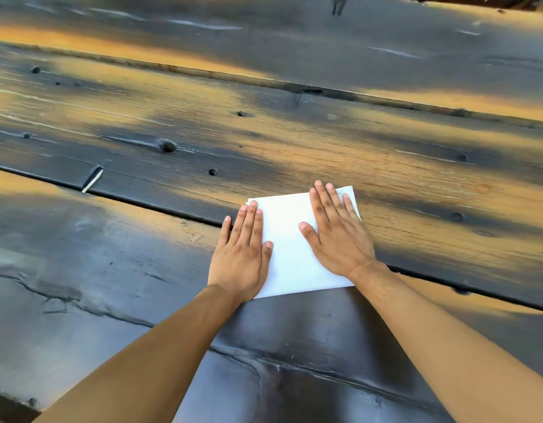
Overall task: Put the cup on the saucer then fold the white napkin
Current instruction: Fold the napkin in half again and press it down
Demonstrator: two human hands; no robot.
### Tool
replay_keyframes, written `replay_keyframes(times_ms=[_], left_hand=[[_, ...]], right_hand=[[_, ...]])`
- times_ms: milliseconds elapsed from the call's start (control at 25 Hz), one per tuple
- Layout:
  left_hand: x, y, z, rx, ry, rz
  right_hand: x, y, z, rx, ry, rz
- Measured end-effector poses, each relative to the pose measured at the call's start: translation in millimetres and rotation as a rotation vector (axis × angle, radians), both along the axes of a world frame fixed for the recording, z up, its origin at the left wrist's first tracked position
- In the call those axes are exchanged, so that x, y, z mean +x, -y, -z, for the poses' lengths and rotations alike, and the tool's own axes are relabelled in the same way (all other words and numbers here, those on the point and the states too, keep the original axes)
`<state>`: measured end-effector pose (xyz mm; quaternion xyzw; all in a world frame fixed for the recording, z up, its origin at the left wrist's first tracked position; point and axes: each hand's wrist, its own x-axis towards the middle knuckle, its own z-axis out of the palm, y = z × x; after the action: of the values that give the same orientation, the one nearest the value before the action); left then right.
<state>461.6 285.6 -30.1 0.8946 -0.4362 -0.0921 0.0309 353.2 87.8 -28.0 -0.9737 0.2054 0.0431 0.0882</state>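
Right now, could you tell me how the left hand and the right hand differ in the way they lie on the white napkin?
The left hand covers the white napkin's left edge, partly on the wooden table; the right hand lies nearer the right edge. The right hand's fingertips reach farther up than the left's. Both lie flat, palms down, with fingers straight.

Dark, worn wooden plank table (172, 123), knotted, cracked.

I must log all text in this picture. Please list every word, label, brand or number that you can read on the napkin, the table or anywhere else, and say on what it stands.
There is no readable text in this picture.
White napkin: plain, no print or logo shows.
Wooden table: only grain, knots and cracks, no markings.
Left hand and right hand: bare, with nothing written on them.
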Motion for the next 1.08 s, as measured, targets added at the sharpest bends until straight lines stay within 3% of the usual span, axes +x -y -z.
replay_keyframes(times_ms=[320, 440, 600, 800, 1080], left_hand=[[-0.6, 0.9, -1.8, -0.005, -0.015, -0.002], [-0.8, 0.9, -0.7, -0.014, -0.014, -0.005], [-1.2, -0.9, 0.5, -0.007, -0.012, 0.021], [-0.7, -0.7, -0.5, -0.016, -0.024, -0.009], [-1.2, 0.7, -5.2, 0.001, -0.046, 0.001]], right_hand=[[0.2, 3.0, -10.0, -0.037, -0.018, 0.172], [28.1, -32.6, -18.1, 0.068, 0.104, 0.078], [53.9, -76.1, -7.8, 0.13, 0.086, -0.088], [22.2, -37.8, -1.1, 0.012, 0.015, -0.161], [-9.4, 4.2, -4.8, -0.025, -0.053, -0.032]])
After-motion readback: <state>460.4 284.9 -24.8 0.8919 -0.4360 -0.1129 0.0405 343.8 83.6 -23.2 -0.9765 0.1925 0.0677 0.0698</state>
